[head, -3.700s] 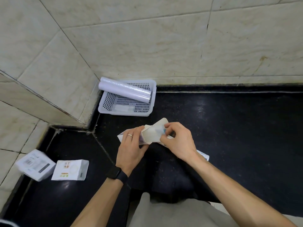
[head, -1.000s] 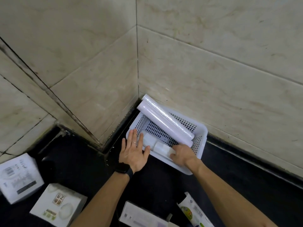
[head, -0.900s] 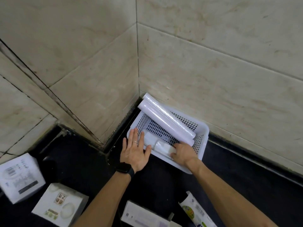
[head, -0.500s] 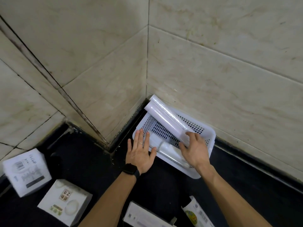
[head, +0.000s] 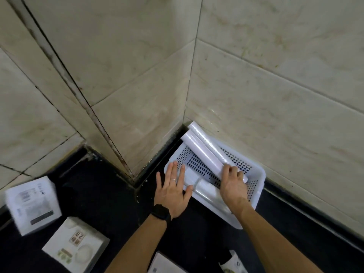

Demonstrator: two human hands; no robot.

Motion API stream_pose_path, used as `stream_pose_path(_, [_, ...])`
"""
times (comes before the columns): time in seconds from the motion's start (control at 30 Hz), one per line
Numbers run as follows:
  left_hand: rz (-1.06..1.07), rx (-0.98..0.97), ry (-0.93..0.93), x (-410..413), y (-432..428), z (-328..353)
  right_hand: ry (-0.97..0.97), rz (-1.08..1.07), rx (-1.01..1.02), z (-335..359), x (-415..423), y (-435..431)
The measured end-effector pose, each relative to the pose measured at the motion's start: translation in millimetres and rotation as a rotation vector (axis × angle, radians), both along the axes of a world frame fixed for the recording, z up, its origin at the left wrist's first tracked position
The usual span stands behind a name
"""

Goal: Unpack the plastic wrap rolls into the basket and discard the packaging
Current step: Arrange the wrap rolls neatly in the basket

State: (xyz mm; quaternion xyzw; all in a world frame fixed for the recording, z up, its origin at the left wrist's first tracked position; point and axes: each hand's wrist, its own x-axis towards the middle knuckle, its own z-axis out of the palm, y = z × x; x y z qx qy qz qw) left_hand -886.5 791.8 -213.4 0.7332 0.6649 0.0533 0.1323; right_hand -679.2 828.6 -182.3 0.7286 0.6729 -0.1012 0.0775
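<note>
Head view: I've got the white basket [head: 256,196] tucked into the tiled corner on the black counter [head: 98,194]; my left hand [head: 171,191] lies flat, fingers spread, across its near left rim; my right hand [head: 232,184] curls over the near end of the long rolls [head: 204,149], fingers wrapped on them; those two rolls lie side by side, slanting across the basket, far ends poking over the rim; a shorter roll [head: 206,191] lies along the near wall, just beside my right palm; two white boxes [head: 32,205] sit well apart at lower left; packaging [head: 234,265] shows at the bottom edge.
</note>
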Motion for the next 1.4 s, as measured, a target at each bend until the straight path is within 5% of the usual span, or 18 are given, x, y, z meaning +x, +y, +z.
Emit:
stream_pose_path(0.3, [0.056, -0.022, 0.038, 15, 18, 28, 0.497, -0.145, 0.134, 24, 36, -24])
stream_pose_path(0.47, [0.268, -0.32, -0.551, 61, 72, 47, 0.666, -0.212, 0.211, 45, 59, -36])
stream_pose_path(0.67, [0.619, -0.556, -1.058, 111, 134, 25, 0.654, -0.15, 0.275, 45, 78, -17])
stream_pose_path(1.1, [0.641, -0.452, -1.374, 98, 98, 14, 0.43, 0.096, 0.143, 18, 66, 40])
stream_pose_path(1.3, [0.691, -0.494, -1.344, 102, 108, 12, 0.301, -0.184, 0.341, 7, 83, -7])
stream_pose_path(1.4, [0.731, -0.508, -1.357, 103, 108, 14, 0.565, -0.495, 0.276, -4, 86, -34])
